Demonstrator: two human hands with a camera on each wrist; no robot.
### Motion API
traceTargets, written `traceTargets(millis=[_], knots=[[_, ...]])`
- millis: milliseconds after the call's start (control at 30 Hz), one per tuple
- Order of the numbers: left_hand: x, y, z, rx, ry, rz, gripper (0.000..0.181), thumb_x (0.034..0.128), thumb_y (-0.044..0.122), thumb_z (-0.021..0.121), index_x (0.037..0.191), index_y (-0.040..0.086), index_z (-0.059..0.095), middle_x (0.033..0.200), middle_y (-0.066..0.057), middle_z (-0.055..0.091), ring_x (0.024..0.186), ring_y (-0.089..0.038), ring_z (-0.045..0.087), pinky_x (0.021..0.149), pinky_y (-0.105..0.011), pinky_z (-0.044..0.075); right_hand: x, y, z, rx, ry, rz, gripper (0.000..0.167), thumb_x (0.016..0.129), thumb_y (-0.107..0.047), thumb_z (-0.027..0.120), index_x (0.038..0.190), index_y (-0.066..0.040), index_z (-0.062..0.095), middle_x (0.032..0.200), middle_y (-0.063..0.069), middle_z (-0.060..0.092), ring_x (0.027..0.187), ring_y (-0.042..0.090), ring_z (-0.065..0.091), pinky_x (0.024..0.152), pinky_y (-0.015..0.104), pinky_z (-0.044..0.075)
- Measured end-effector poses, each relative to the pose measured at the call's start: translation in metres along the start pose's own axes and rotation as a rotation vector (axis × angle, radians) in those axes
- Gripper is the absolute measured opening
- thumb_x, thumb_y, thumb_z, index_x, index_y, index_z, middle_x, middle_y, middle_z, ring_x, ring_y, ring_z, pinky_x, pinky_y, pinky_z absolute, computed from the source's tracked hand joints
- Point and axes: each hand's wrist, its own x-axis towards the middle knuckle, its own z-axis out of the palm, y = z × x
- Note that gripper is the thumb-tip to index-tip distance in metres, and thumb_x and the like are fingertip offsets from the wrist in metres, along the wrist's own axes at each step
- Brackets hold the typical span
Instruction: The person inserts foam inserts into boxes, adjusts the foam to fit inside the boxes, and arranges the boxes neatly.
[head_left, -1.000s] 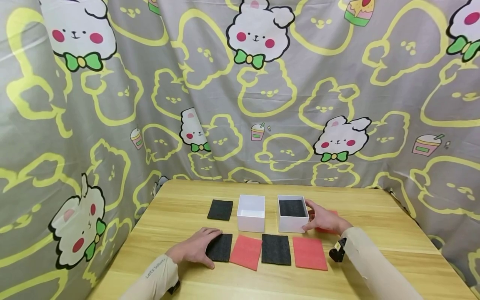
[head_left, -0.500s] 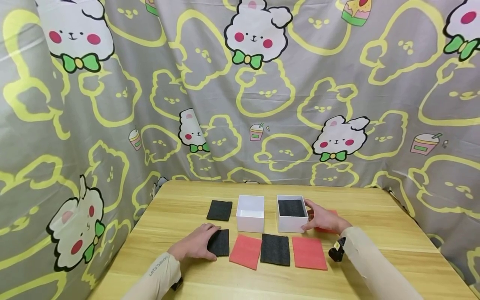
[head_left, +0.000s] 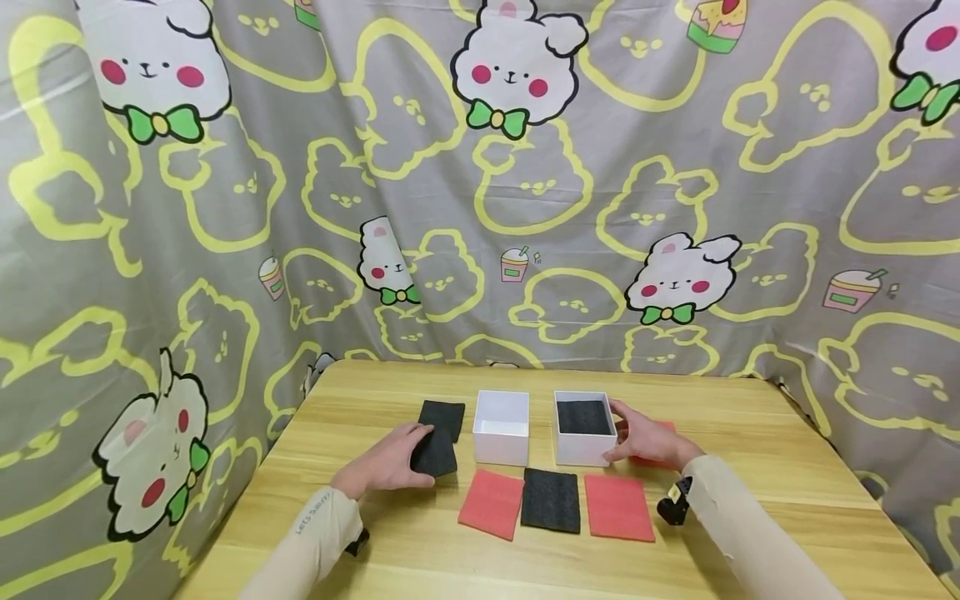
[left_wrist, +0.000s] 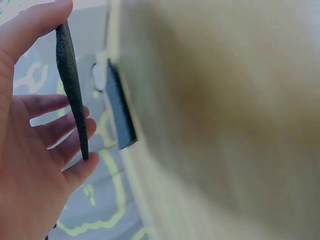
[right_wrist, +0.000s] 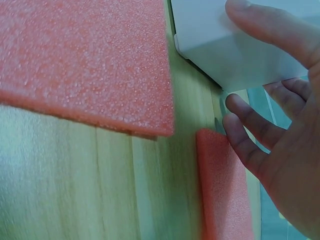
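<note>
Toward the left edge of the table, my left hand pinches a tilted black square off the surface, just nearside of a flat-lying black match, as my right hand holds a white box.

A narrow gap separates the left box from the right box. The right hand blocks the latter's right side.
</note>
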Motion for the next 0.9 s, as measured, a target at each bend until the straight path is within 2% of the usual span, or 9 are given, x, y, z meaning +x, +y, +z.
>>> traceTargets(millis=[100, 267, 467, 667, 767, 900], knots=[[0.004, 0.000, -0.008, -0.032, 0.042, -0.011, 0.090, 0.0769, 0.044, 0.074, 0.144, -0.001, 0.034, 0.142, -0.026, 0.035, 0.129, -0.041, 0.035, 0.100, -0.053, 0.034, 0.000, 0.001, 0.000, 0.012, -0.008, -0.008, 0.109, 0.071, -0.006, 0.082, 0.150, -0.006, 0.009, 0.131, 0.022, 0.043, 0.105, 0.033, 0.050, 0.081, 0.037, 0.047], [0.016, 0.001, -0.020, -0.044, 0.111, -0.036, 0.089, 0.0780, 0.044, 0.073, 0.144, -0.001, 0.034, 0.141, -0.022, 0.037, 0.127, -0.038, 0.038, 0.099, -0.051, 0.036, 0.000, 0.002, -0.001, -0.011, 0.003, 0.001, 0.108, 0.071, -0.008, 0.083, 0.150, -0.007, 0.010, 0.130, 0.021, 0.044, 0.104, 0.033, 0.050, 0.082, 0.038, 0.046], [0.033, 0.008, -0.029, -0.063, 0.189, -0.055, 0.087, 0.0764, 0.042, 0.075, 0.141, -0.003, 0.037, 0.138, -0.020, 0.040, 0.121, -0.034, 0.043, 0.095, -0.048, 0.039, 0.002, 0.006, -0.001, -0.018, -0.003, -0.006, 0.107, 0.071, -0.009, 0.083, 0.151, -0.009, 0.011, 0.131, 0.021, 0.045, 0.104, 0.031, 0.052, 0.083, 0.038, 0.047], [0.046, 0.027, -0.028, -0.095, 0.214, -0.056, 0.087, 0.0771, 0.046, 0.074, 0.143, 0.004, 0.037, 0.138, -0.015, 0.040, 0.114, -0.028, 0.046, 0.090, -0.044, 0.042, 0.002, 0.005, 0.000, 0.006, -0.026, -0.038, 0.107, 0.072, -0.006, 0.082, 0.150, -0.006, 0.010, 0.124, 0.022, 0.051, 0.099, 0.031, 0.056, 0.080, 0.037, 0.049], [0.054, 0.039, -0.029, -0.105, 0.226, -0.022, 0.088, 0.0765, 0.047, 0.074, 0.143, 0.003, 0.037, 0.137, -0.014, 0.041, 0.115, -0.027, 0.045, 0.091, -0.044, 0.042, 0.001, 0.003, 0.000, 0.017, -0.031, -0.042, 0.106, 0.072, -0.005, 0.081, 0.150, -0.006, 0.009, 0.123, 0.022, 0.052, 0.098, 0.031, 0.057, 0.080, 0.037, 0.049], [0.069, 0.059, -0.031, -0.092, 0.202, 0.039, 0.088, 0.0779, 0.047, 0.072, 0.144, 0.003, 0.035, 0.140, -0.015, 0.039, 0.122, -0.029, 0.042, 0.097, -0.045, 0.039, 0.001, 0.003, 0.001, 0.014, -0.025, -0.043, 0.105, 0.073, -0.005, 0.081, 0.150, -0.006, 0.010, 0.126, 0.023, 0.049, 0.098, 0.031, 0.056, 0.080, 0.036, 0.049]])
